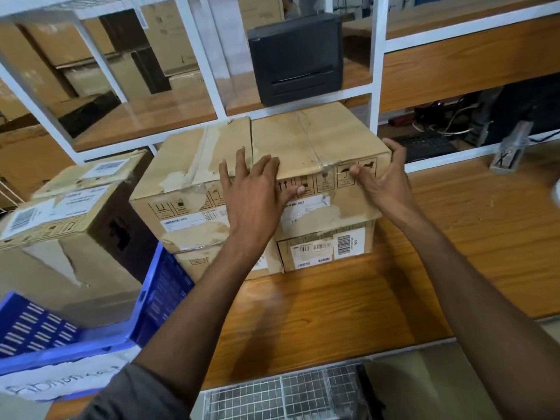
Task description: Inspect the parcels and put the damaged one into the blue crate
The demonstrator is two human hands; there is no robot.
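Both hands' grip open on top-right parcel [318, 147], left hand [254, 192], right hand [385, 177], lower parcels part-hidden

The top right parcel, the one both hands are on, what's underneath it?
Under the top right parcel sits another cardboard parcel, its labelled front showing, resting on the wooden table. Its top is covered, so any damage there can't be seen.
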